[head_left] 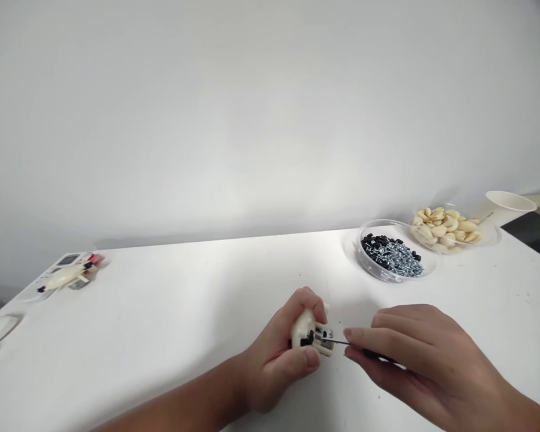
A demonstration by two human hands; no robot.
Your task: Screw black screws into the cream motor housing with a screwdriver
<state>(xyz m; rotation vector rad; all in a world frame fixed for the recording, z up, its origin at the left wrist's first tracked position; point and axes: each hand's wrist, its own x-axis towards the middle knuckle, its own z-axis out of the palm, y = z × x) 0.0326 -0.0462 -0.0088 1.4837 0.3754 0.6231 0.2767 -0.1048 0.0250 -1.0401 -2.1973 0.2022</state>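
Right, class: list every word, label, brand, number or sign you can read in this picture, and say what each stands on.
Nothing is readable. The dark panel at the far left of the table and the red item beside it may bear markings, too small and blurred to read.

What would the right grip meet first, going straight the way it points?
The cream plastic part in the left hand, just beyond the small screwdriver in the right hand; they may already touch.
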